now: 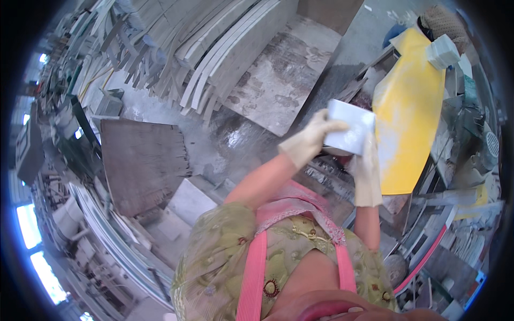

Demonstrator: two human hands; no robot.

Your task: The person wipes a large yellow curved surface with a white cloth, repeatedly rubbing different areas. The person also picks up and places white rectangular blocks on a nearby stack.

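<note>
White block: small pale slab piece (350,127), likely stone, so stiff, dense, chippable at corners.
Left hand (309,140): gloved, clamped on block's left edge, thumb on top.
Right hand (367,170): gloved, pressed under its right side.
Grip: opposite edges, probably dusty, slip risk.
Behind hands: yellow sheet (409,107).

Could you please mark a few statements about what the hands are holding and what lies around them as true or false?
1. Both hands wear pale gloves. True: left hand, right hand.
2. The hands hold a white block between them. True.
3. The large sheet beside the block is green. False: it is yellow.
4. The left hand hangs free. False: it grips the block's left side.
5. Pale slabs lean in a stack beyond the hands. True.
</note>
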